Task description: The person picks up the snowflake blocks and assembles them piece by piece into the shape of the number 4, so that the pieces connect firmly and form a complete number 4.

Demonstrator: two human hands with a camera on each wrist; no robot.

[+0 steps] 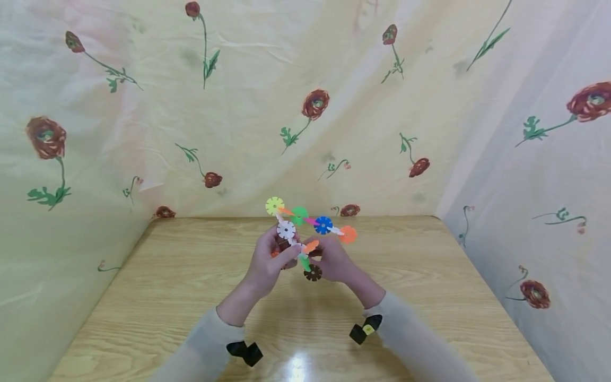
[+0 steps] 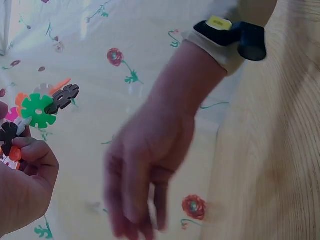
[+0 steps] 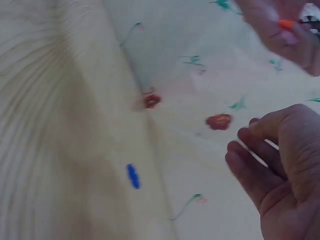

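My left hand [image 1: 269, 260] pinches a chain of colourful notched plastic discs [image 1: 286, 229], thumb on top. An orange disc [image 1: 348, 234] ends the chain's right arm, and a brown disc [image 1: 312, 272] hangs at its lower end. In the left wrist view a green disc [image 2: 39, 111] shows beside the left fingers. My right hand [image 1: 334, 261] overlaps the chain in the head view. Both wrist views show this right hand [image 3: 285, 170] apart from the discs, fingers loosely bent, holding nothing. It looks blurred in the left wrist view.
A small blue piece [image 3: 133, 176] shows near the table's far edge in the right wrist view. The wooden table [image 1: 181, 270] meets a flower-printed cloth [image 1: 248, 116] behind and at both sides. Dark devices [image 1: 245, 353] are strapped at both wrists.
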